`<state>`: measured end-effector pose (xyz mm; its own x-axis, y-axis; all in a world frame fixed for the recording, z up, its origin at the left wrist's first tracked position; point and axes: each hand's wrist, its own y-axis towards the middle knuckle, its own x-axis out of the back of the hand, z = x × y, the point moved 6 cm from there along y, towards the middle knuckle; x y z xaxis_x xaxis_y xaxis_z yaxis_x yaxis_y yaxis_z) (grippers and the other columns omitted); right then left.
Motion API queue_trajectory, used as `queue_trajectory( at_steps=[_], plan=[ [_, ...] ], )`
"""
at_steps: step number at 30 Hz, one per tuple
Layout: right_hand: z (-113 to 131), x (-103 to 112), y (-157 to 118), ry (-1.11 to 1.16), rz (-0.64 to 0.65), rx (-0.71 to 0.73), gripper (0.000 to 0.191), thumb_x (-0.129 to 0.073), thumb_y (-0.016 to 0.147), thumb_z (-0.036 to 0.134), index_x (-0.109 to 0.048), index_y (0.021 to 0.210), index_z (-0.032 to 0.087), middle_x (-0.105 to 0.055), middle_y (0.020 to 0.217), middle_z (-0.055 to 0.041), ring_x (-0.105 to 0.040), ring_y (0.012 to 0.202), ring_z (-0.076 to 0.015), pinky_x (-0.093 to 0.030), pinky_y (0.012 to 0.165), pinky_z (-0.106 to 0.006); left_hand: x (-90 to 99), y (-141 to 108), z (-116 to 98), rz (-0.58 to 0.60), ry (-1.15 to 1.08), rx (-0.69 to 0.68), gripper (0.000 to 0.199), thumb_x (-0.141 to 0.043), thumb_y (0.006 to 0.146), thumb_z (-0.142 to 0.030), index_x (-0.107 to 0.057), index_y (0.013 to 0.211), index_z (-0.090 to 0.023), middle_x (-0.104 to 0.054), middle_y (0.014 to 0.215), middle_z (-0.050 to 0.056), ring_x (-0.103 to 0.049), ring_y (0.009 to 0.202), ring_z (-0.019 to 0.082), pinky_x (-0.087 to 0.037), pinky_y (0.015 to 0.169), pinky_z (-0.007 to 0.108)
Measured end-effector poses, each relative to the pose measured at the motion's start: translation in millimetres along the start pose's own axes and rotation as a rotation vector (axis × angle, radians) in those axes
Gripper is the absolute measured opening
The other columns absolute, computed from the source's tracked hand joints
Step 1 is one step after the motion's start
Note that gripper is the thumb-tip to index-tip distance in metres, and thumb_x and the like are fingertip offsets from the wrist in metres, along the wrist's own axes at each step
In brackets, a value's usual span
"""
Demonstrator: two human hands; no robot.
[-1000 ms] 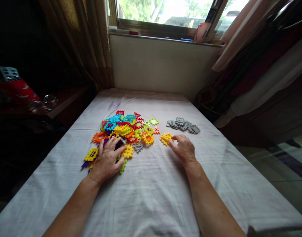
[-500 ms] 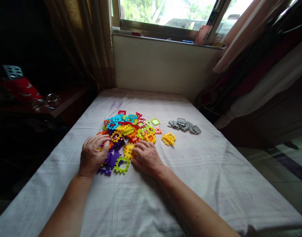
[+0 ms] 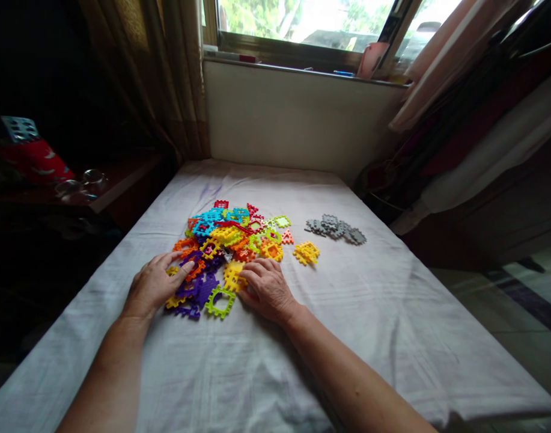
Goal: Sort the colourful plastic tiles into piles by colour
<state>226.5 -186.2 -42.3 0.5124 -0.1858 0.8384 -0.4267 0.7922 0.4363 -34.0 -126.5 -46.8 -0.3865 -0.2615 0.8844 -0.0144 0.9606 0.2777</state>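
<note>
A heap of colourful plastic interlocking tiles (image 3: 230, 234) with notched edges lies on a cloth-covered surface. My left hand (image 3: 153, 282) is open at the heap's left side, thumb apart from the fingers, the fingertips over orange and purple tiles (image 3: 207, 288). At the near right side, my right hand (image 3: 267, 290) has its fingers bent and closed on the right edge of a yellow tile (image 3: 232, 276); part of that tile is hidden under them. A lime-green frame-shaped tile (image 3: 220, 302) lies between the hands, nearest to me.
To the right of the heap sit a small group of yellow tiles (image 3: 306, 253) and a group of grey tiles (image 3: 336, 228). Pale cloth (image 3: 369, 337) covers the surface. A dark side table (image 3: 122, 180) with glasses (image 3: 81, 185) stands left; clothes hang at right.
My left hand has moved left, away from the heap's middle, and its fingers have spread, uncovering orange, purple and yellow tiles. My right hand stays at the yellow tile.
</note>
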Motion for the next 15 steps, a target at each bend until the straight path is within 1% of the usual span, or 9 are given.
queue_trajectory(
  at_steps=[4, 7, 9, 11, 13, 15],
  plan=[
    [1, 0, 0, -0.014, -0.032, 0.042, 0.024, -0.059, 0.092, 0.037, -0.067, 0.109, 0.022, -0.071, 0.114, -0.0068, -0.059, 0.104, -0.0217, -0.036, 0.098, -0.039, -1.4, -1, -3, 0.086, -0.029, 0.06, 0.063, -0.048, 0.08, -0.069, -0.068, 0.114, -0.019, -0.067, 0.12, 0.016, -0.062, 0.112, 0.035, -0.047, 0.1, 0.049],
    [0, -2, -1, -0.013, -0.04, 0.048, 0.024, -0.06, 0.091, 0.034, -0.065, 0.11, 0.021, -0.07, 0.111, -0.0081, -0.06, 0.1, -0.0212, -0.038, 0.095, -0.038, -2.5, 0, -2, 0.106, -0.09, 0.078, 0.069, -0.052, 0.076, -0.071, -0.066, 0.119, -0.019, -0.064, 0.126, 0.016, -0.059, 0.117, 0.036, -0.043, 0.105, 0.051],
    [-1, -4, -1, 0.003, -0.037, 0.036, 0.025, -0.062, 0.089, 0.032, -0.065, 0.111, 0.02, -0.069, 0.111, -0.0088, -0.06, 0.102, -0.0218, -0.04, 0.093, -0.038, -4.9, 2, 0, 0.121, -0.192, 0.08, 0.072, -0.055, 0.072, -0.072, -0.066, 0.121, -0.021, -0.063, 0.128, 0.015, -0.059, 0.119, 0.034, -0.042, 0.108, 0.05],
    [-3, -6, -2, 0.029, -0.042, 0.014, 0.028, -0.064, 0.087, 0.031, -0.065, 0.113, 0.02, -0.068, 0.116, -0.0096, -0.059, 0.106, -0.0227, -0.042, 0.093, -0.037, -8.4, 3, 4, 0.146, -0.327, 0.085, 0.076, -0.058, 0.069, -0.073, -0.064, 0.123, -0.021, -0.063, 0.129, 0.014, -0.059, 0.12, 0.033, -0.042, 0.109, 0.048],
    [-5, -6, -3, 0.052, -0.048, -0.004, 0.029, -0.064, 0.086, 0.03, -0.065, 0.113, 0.021, -0.067, 0.119, -0.0093, -0.059, 0.109, -0.023, -0.043, 0.094, -0.038, -11.4, 4, 9, 0.176, -0.447, 0.093, 0.081, -0.063, 0.063, -0.072, -0.063, 0.126, -0.02, -0.062, 0.132, 0.014, -0.057, 0.123, 0.033, -0.041, 0.11, 0.047],
    [-6, -7, -3, 0.063, -0.046, -0.011, 0.027, -0.064, 0.086, 0.03, -0.065, 0.112, 0.022, -0.068, 0.118, -0.0083, -0.06, 0.108, -0.0232, -0.043, 0.096, -0.04, -13.9, 3, 14, 0.212, -0.539, 0.101, 0.085, -0.07, 0.057, -0.068, -0.062, 0.127, -0.021, -0.058, 0.138, 0.014, -0.054, 0.127, 0.035, -0.039, 0.112, 0.048]
  ],
)
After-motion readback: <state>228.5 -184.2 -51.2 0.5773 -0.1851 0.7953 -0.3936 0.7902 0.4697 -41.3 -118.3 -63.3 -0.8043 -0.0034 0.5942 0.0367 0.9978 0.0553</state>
